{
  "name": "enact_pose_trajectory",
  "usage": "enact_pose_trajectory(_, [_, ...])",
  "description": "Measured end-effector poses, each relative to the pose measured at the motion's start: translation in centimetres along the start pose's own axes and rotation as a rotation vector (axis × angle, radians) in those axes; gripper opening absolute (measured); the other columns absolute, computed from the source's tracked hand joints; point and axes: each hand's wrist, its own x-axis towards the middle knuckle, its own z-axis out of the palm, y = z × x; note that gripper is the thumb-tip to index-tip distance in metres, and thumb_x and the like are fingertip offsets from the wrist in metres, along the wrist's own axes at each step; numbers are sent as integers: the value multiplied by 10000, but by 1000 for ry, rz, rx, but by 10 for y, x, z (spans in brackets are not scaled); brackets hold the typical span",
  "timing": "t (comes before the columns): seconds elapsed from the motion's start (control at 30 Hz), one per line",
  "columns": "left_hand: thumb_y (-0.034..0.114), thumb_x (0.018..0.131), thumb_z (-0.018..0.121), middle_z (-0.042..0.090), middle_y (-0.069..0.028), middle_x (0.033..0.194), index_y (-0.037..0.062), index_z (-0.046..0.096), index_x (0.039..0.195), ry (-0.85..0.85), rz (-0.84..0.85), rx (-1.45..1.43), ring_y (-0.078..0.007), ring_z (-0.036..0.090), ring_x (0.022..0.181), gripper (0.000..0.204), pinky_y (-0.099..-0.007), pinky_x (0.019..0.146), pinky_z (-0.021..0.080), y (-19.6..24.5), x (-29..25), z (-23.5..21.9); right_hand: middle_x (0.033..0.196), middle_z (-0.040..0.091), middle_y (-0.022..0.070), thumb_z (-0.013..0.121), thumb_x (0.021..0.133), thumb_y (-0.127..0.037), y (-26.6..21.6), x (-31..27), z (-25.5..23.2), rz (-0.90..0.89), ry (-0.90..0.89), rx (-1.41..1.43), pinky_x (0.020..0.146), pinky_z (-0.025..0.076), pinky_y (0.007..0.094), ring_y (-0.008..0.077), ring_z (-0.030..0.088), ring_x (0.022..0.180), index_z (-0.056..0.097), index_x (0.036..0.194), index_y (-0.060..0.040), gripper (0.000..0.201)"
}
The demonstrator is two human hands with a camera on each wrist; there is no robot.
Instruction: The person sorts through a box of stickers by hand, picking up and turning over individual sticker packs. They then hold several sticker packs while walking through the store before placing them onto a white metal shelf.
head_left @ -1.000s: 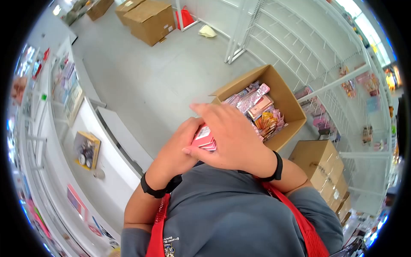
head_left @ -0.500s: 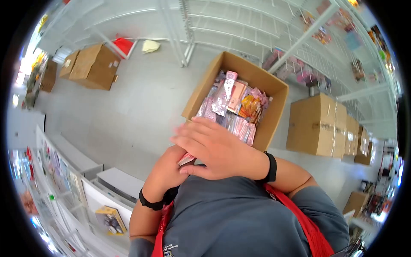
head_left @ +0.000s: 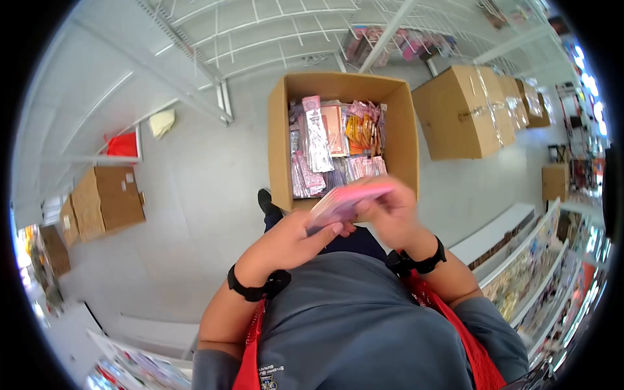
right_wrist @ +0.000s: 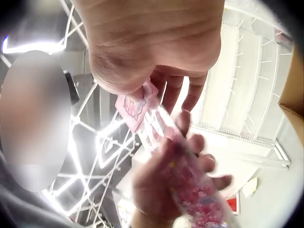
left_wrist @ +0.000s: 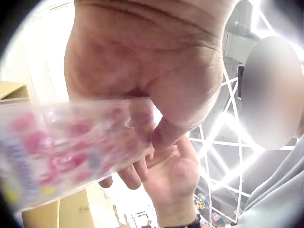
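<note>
Both hands hold a pink and clear plastic packet (head_left: 341,203) in front of the body, close to the open carton's near side. At its left end in the head view, the left hand (head_left: 286,239) grips it with the thumb over it. The right hand (head_left: 395,218) pinches the other end; its fingers are blurred. In the right wrist view the right hand (right_wrist: 156,42) has its thumb on the pink header (right_wrist: 135,107), and the left hand (right_wrist: 154,185) is round the clear part. Pink prints show on the packet (left_wrist: 71,152) in the left wrist view, beside the left hand (left_wrist: 142,52).
An open carton (head_left: 408,130) holds many pink, silver and orange packets (head_left: 361,130). Closed cartons (head_left: 455,114) stand to its right, more cartons (head_left: 107,201) at the left. White wire racks (head_left: 273,32) rise behind. A yellowish cloth (head_left: 162,122) lies on the floor.
The view has swung round, bringing the open carton to the middle. The right hand, earlier laid flat over the left and the packets, has drawn rightward and now pinches one end, leaving more pink showing.
</note>
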Motion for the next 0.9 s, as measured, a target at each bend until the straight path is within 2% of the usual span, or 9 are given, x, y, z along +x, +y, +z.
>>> enact_pose_trajectory(0.13, [328,1150,476,726,-63,931,-4,668,1227,-214,-181,-21,-150,694,894,391,-322,859,560,-9,21,-58,1168,717,46,631,1087,-135,3,42,37,-38,400,4,870,569,314,138,692,1033,612,1306,-26,245])
enact_pose_trajectory(0.33, [457,1150,437,696,-48,854,15,672,1164,-281,-302,-182,-147,690,769,501,-323,753,566,-35,55,-82,1093,732,24,583,1119,-244,47,55,47,209,462,248,644,522,224,61,666,830,610,1298,-78,246])
enact_pose_trajectory(0.43, [461,1148,441,696,-49,851,16,672,1160,-307,-301,-220,-152,693,762,502,-317,738,570,-43,71,-77,1189,724,98,505,1146,-282,56,52,36,276,507,208,613,501,218,116,705,872,554,1342,-74,290])
enact_pose_trajectory(0.47, [442,1150,447,694,-48,844,10,671,1149,-301,-318,-230,-156,695,762,486,-315,749,578,-46,77,-73,1123,726,85,494,1150,-308,57,56,35,250,556,206,586,491,206,110,681,781,558,1321,-73,298])
enact_pose_trajectory(0.57, [385,1141,506,736,-74,915,16,673,1165,-312,-359,-286,-163,723,838,406,-313,795,590,-49,98,-62,1112,719,84,518,1143,-284,59,58,11,188,568,183,626,530,234,111,689,810,560,1325,-80,277])
enact_pose_trajectory(0.67, [337,1130,547,762,-92,1012,-8,669,1248,-292,-328,-223,-170,741,932,385,-316,850,598,-56,124,-48,1098,716,43,583,1120,-246,67,71,-13,-21,662,128,710,538,249,73,641,806,565,1309,-69,260])
enact_pose_trajectory(0.77, [317,1121,573,767,-101,1088,-28,646,1333,-325,-340,-209,-165,737,994,412,-316,886,593,-76,146,-32,1146,700,92,580,1117,-236,81,74,-78,-171,772,13,733,616,346,163,715,853,560,1305,-77,247])
enact_pose_trajectory(0.87, [330,1122,566,764,-110,1089,-28,637,1357,-299,-340,-211,-176,736,1004,434,-325,903,589,-109,159,-14,1197,686,44,608,1109,-219,59,88,-108,-230,739,254,926,517,283,90,633,1049,583,1310,-62,256])
enact_pose_trajectory(0.9, [331,1124,562,763,-109,1079,-22,639,1356,-277,-341,-243,-178,736,999,430,-328,898,589,-121,163,-10,1208,681,41,607,1109,-221,66,92,-116,-200,753,195,929,513,283,88,628,1051,581,1316,-62,262])
